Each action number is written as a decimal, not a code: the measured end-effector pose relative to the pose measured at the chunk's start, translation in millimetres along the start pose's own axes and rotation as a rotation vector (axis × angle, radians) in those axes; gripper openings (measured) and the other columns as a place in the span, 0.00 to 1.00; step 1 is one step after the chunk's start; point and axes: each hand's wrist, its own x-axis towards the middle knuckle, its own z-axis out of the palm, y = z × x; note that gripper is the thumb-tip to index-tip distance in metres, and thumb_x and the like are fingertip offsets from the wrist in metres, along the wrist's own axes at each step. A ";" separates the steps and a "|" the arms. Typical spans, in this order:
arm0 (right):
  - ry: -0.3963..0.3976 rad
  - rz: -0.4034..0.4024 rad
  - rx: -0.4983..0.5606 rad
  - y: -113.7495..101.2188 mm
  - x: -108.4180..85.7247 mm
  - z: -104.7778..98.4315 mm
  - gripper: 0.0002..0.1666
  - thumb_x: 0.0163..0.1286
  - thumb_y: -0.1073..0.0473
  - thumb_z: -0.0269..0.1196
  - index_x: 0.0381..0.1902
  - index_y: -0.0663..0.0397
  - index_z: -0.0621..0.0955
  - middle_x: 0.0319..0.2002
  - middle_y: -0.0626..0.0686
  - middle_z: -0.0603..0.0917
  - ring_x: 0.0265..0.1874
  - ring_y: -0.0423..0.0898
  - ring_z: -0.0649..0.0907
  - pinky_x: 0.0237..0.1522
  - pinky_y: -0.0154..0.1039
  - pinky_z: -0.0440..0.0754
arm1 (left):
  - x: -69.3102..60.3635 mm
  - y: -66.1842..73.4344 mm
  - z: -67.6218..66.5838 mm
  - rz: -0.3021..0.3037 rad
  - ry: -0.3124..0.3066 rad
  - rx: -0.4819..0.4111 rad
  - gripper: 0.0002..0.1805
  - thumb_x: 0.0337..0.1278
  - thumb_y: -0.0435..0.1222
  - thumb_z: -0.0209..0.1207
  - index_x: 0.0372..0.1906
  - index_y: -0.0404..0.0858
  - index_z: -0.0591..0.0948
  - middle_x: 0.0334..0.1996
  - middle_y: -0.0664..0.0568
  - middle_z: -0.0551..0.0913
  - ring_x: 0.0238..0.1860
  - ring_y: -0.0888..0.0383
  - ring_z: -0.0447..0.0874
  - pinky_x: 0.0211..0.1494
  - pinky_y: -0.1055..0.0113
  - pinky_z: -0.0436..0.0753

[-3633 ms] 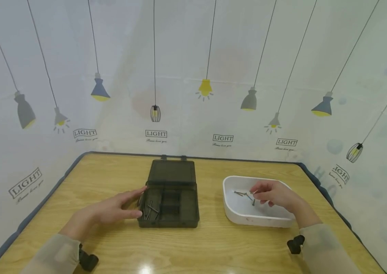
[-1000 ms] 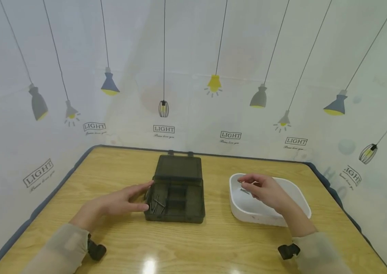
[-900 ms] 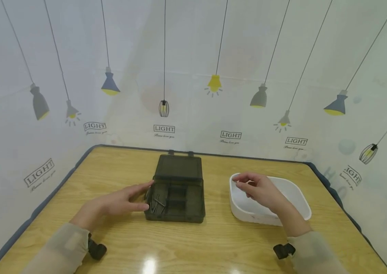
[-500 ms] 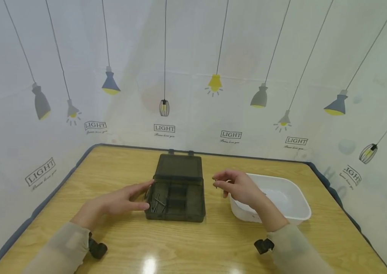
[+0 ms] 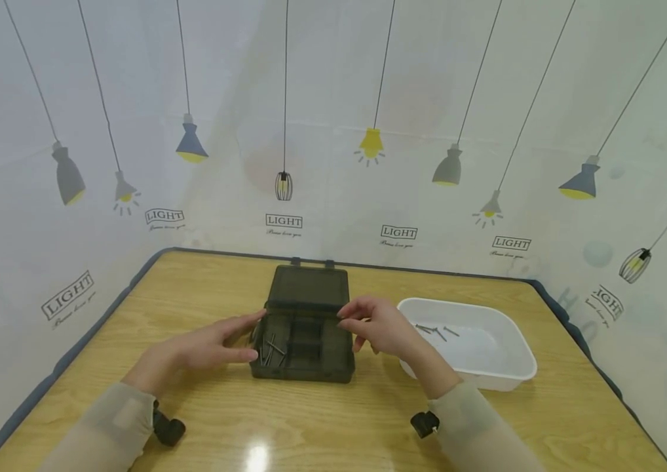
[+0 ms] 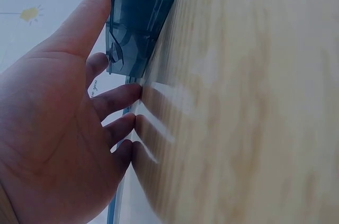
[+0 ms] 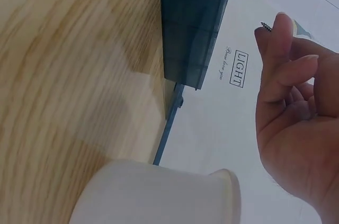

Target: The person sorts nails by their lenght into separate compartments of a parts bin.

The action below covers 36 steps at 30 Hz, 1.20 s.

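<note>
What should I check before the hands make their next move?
1. Lid open: ok.
2. Box upright on the table: ok.
3. Left hand at the box's left side: ok.
4. Screw between the right hand's fingertips: ok, its threaded tip shows.
5. Firm grip: cannot tell; fingers hide most of the screw.
6. Right hand above the boxed screws: not ok; they're on the left, and it's near the box's right side.
</note>
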 end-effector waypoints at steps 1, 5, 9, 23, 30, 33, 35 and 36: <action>-0.001 0.002 0.001 0.4 0.7 1.0 0.14 0.82 0.56 0.67 0.59 0.55 0.86 0.51 0.64 0.90 0.30 0.57 0.92 0.19 0.33 0.75 | 0.0 0.1 0.1 0.000 0.000 0.002 0.51 0.79 0.55 0.63 0.92 0.51 0.48 0.90 0.36 0.52 0.89 0.32 0.49 0.89 0.30 0.53; 0.003 0.021 0.011 2.0 4.1 5.1 0.13 0.82 0.57 0.67 0.58 0.56 0.86 0.50 0.64 0.90 0.27 0.53 0.91 0.19 0.33 0.74 | -0.6 0.8 0.0 -0.004 0.001 0.004 0.50 0.79 0.55 0.63 0.92 0.52 0.49 0.90 0.36 0.52 0.89 0.32 0.49 0.89 0.31 0.53; 0.002 0.049 0.019 5.7 8.5 11.2 0.13 0.82 0.59 0.66 0.59 0.59 0.86 0.49 0.64 0.90 0.24 0.46 0.90 0.18 0.33 0.74 | -0.8 0.7 -0.1 -0.007 -0.002 0.006 0.51 0.79 0.55 0.63 0.92 0.51 0.48 0.90 0.36 0.52 0.89 0.32 0.49 0.89 0.31 0.53; -0.011 0.078 -0.006 13.5 12.0 27.5 0.14 0.80 0.61 0.67 0.59 0.59 0.86 0.44 0.59 0.91 0.22 0.43 0.89 0.16 0.33 0.75 | -1.1 0.0 1.8 0.003 0.002 -0.007 0.51 0.79 0.54 0.63 0.92 0.49 0.48 0.89 0.34 0.52 0.89 0.31 0.49 0.89 0.32 0.53; -0.019 0.054 -0.005 13.2 7.5 24.0 0.17 0.81 0.57 0.67 0.61 0.59 0.85 0.44 0.56 0.90 0.24 0.44 0.89 0.20 0.38 0.80 | -1.6 -0.5 2.1 0.000 0.000 -0.019 0.51 0.79 0.54 0.64 0.92 0.51 0.47 0.89 0.35 0.51 0.89 0.32 0.48 0.89 0.31 0.52; -0.013 0.033 0.004 12.4 1.7 14.3 0.18 0.81 0.55 0.66 0.62 0.58 0.85 0.46 0.60 0.91 0.26 0.45 0.90 0.22 0.39 0.82 | -1.6 0.1 1.9 -0.005 0.001 -0.018 0.51 0.79 0.54 0.64 0.92 0.52 0.48 0.90 0.35 0.52 0.89 0.32 0.48 0.89 0.31 0.51; -0.002 0.019 0.018 12.1 -3.5 5.0 0.18 0.82 0.55 0.65 0.62 0.57 0.86 0.48 0.62 0.92 0.27 0.46 0.89 0.22 0.39 0.82 | -1.5 0.8 1.4 -0.008 0.006 -0.012 0.51 0.79 0.54 0.64 0.92 0.52 0.48 0.89 0.35 0.52 0.89 0.32 0.48 0.89 0.30 0.51; 0.007 0.013 0.022 12.5 -6.3 -0.3 0.17 0.83 0.55 0.65 0.61 0.57 0.86 0.49 0.63 0.92 0.27 0.46 0.89 0.22 0.38 0.82 | -1.5 1.2 1.1 -0.009 0.008 -0.008 0.51 0.79 0.54 0.64 0.92 0.52 0.48 0.89 0.35 0.53 0.89 0.32 0.49 0.89 0.30 0.51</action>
